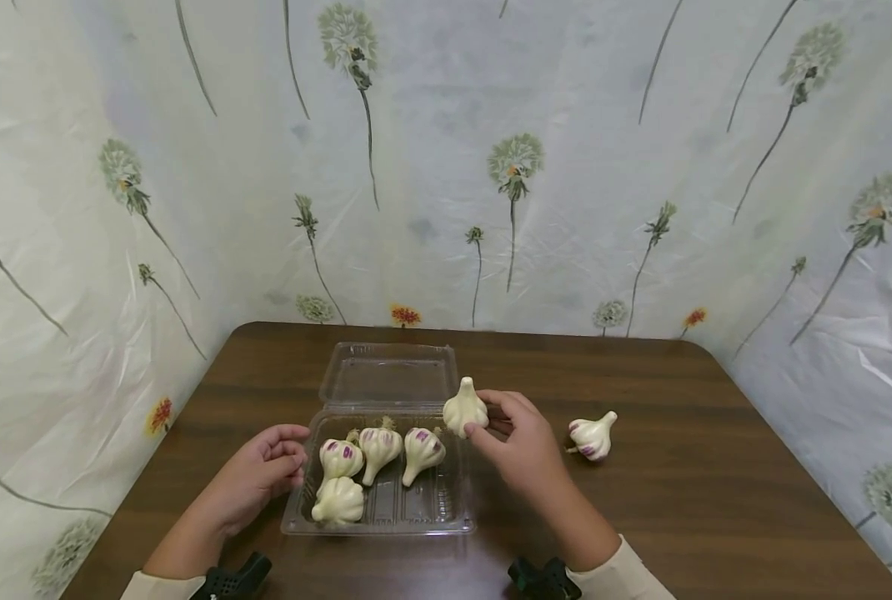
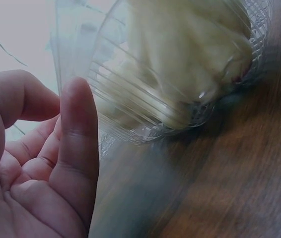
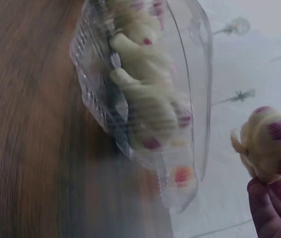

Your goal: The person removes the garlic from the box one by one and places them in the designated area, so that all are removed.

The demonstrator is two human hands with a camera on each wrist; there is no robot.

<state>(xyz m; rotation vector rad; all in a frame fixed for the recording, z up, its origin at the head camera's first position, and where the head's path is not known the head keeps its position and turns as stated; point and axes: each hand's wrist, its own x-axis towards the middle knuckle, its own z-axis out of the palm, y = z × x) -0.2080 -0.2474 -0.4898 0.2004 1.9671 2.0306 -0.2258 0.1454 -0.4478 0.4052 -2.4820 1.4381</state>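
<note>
A clear plastic clamshell container (image 1: 438,531) lies with its lid folded back on the table, several garlic bulbs (image 1: 381,450) inside it. At its left wall, my left hand (image 1: 262,471) pinches the rim between thumb and finger; the left wrist view shows the thumb (image 2: 78,129) against the plastic. My right hand (image 1: 521,442) holds a garlic bulb (image 1: 465,407) by thumb and fingertips, above the container's back right corner, stem up. Purple patches and a root tuft show on this held bulb (image 3: 269,144) in the right wrist view. Another garlic bulb (image 1: 593,436) lies right of that hand.
The brown wooden table (image 1: 686,500) carries everything. Behind it and along both sides hangs a pale sheet (image 1: 431,167) printed with dandelions. The container's open lid (image 1: 389,375) lies toward the table's back edge.
</note>
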